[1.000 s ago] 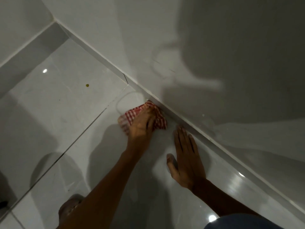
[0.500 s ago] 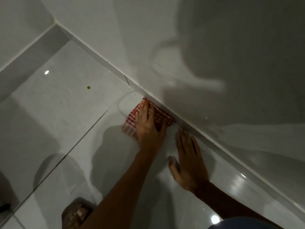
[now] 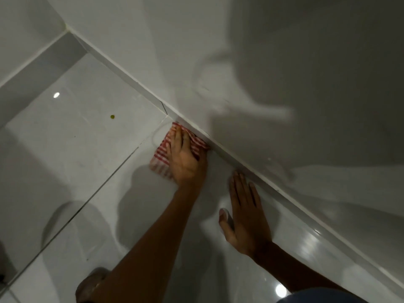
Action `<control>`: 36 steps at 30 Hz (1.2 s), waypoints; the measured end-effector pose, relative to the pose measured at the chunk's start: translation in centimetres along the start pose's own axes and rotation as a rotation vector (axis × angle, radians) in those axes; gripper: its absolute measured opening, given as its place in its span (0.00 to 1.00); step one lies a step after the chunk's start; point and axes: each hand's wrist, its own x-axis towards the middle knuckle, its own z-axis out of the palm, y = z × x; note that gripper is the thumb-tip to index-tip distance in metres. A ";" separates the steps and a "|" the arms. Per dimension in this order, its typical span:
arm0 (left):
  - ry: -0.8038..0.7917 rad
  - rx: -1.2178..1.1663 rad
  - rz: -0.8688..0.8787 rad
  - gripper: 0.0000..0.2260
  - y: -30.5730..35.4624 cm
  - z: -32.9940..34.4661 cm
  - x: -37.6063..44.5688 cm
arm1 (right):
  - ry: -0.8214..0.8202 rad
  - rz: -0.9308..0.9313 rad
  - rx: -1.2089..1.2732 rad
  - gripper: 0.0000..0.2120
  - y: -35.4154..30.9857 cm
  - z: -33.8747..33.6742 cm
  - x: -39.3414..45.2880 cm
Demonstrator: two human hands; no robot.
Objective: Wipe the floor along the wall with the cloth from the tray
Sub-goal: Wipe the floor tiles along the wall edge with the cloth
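Hands: two in view; left hand [image 3: 185, 160] lay flat, palm down, fingers spread on the cloth, pressing it rather than gripping; right hand [image 3: 244, 215] lay flat on bare floor, fingers extended toward the skirting, holding nothing
Cloth [image 3: 162, 155]: one, red-and-white checked; crumpled on the floor under the left hand, its far edge touching the skirting; near the tile joint
Floor [image 3: 76, 154]: glossy pale tiles; two grout lines visible, crossing just beside the cloth; three bright light reflections counted
Speck [image 3: 112, 116]: one small yellowish spot on the tile, well apart from the cloth; left of it
Wall [image 3: 284, 62]: pale, plain; one shadow of the person across it
Skirting [image 3: 140, 86]: one strip at the wall's foot, running diagonally; right fingertips just beside it
Foot [image 3: 91, 285]: one, partly seen at bottom edge; dim, detail unclear
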 end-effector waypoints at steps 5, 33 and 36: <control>0.055 -0.044 0.102 0.37 0.7 0.8 -3.7 | -0.019 0.008 -0.039 0.43 0.2 0.1 -0.1; -0.061 0.087 0.470 0.27 -1.4 0.7 -6.9 | 0.031 0.005 0.006 0.42 0.0 0.2 -0.3; -0.086 0.113 0.643 0.24 -4.0 -0.6 -4.8 | 0.015 0.016 0.006 0.44 0.0 0.0 -0.1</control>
